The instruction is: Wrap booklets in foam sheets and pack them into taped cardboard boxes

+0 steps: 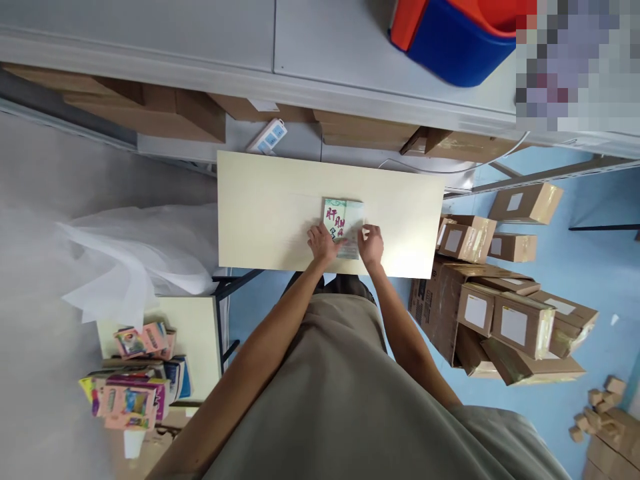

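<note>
A thin book with a pale green cover and large dark red Chinese characters lies on the cream tabletop in front of me. Its right part looks greyer, like a flap or a film; I cannot tell which. My left hand rests on the lower left of the book, fingers spread and thumb reaching across its lower part. At the right edge, my right hand has its thumb and fingers curled together against the book's side. The fingertips there are small and partly hidden.
Behind the table runs a grey shelf holding a blue and red bin, with cartons and a power strip below. White sheets and a stack of books are at left. Cardboard boxes pile up at right.
</note>
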